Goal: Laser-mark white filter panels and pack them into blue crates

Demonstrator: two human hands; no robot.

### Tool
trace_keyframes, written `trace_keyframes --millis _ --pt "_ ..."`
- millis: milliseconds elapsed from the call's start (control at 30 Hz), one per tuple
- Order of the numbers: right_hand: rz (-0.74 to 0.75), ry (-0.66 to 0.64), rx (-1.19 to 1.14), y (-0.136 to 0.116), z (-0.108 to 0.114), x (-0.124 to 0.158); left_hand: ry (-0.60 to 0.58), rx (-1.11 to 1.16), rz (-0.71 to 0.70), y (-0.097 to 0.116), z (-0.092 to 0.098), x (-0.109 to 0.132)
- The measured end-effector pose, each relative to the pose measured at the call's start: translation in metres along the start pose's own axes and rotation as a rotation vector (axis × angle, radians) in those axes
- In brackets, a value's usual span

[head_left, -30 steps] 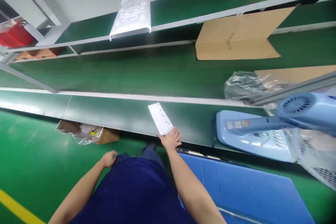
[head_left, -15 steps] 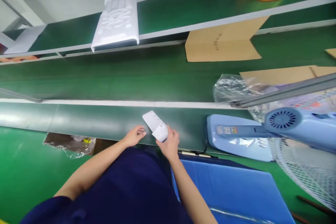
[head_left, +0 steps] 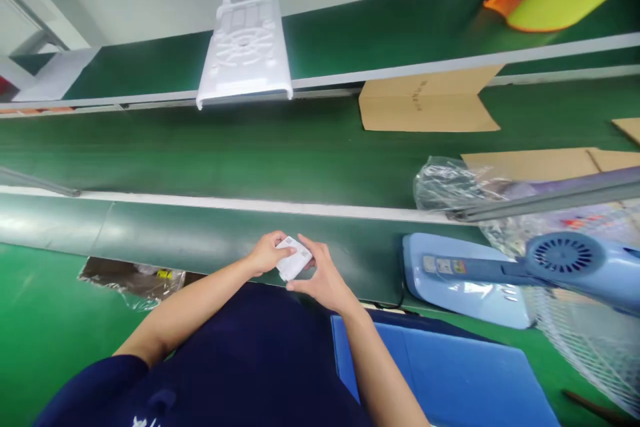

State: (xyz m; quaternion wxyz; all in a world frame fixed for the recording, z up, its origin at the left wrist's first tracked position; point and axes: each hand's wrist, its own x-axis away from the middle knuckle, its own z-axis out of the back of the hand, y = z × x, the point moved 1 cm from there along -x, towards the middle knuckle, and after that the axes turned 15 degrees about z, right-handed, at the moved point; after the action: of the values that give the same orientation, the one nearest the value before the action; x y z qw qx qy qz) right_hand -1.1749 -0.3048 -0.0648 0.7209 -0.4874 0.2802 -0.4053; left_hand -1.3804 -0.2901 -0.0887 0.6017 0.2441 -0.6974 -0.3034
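Both of my hands meet over the near green ledge (head_left: 175, 233), holding a small white paper sheet (head_left: 294, 259) that is folded over. My left hand (head_left: 267, 253) pinches its left side with closed fingers. My right hand (head_left: 323, 277) curls around its right and lower edge. The paper shows faint small printed marks. My dark blue clothing fills the bottom of the view.
A light blue standing fan (head_left: 500, 273) lies on its side at the right, with a clear plastic bag (head_left: 450, 183) behind it. Flat cardboard sheets (head_left: 425, 107) lie on the green belt. A white foam tray (head_left: 245, 47) rests on the far shelf. A blue board (head_left: 450, 373) is at lower right.
My left hand came up from my lap to the paper. The long white sheet my right hand held at one end is now folded small between both hands.
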Motion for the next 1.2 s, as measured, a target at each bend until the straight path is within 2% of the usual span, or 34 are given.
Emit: trace_keyframes --millis 67,200,333,533,733,1000,1200 --pt "-0.010 -0.073 -0.088 -0.006 0.000 -0.005 0.003 0.034 -0.014 -0.002 0.009 0.011" --pt "-0.017 -0.178 -0.229 -0.017 -0.006 -0.014 -0.063 0.041 -0.016 -0.004 0.028 0.036" --pt "-0.011 -0.210 -0.267 -0.037 -0.009 -0.028 -0.131 -0.020 -0.038 0.010 0.046 0.058" --pt "0.052 -0.298 -0.165 -0.075 -0.004 -0.051 0.024 -0.213 -0.168 0.041 0.065 0.087" --pt "0.143 -0.404 -0.118 -0.102 -0.007 -0.064 0.051 -0.352 -0.239 0.058 0.077 0.115" --pt "0.189 -0.374 -0.114 -0.115 -0.009 -0.064 0.043 -0.314 -0.306 0.062 0.079 0.131" --pt "0.178 -0.172 -0.216 -0.116 -0.013 -0.056 0.121 -0.278 -0.414 0.064 0.068 0.133"
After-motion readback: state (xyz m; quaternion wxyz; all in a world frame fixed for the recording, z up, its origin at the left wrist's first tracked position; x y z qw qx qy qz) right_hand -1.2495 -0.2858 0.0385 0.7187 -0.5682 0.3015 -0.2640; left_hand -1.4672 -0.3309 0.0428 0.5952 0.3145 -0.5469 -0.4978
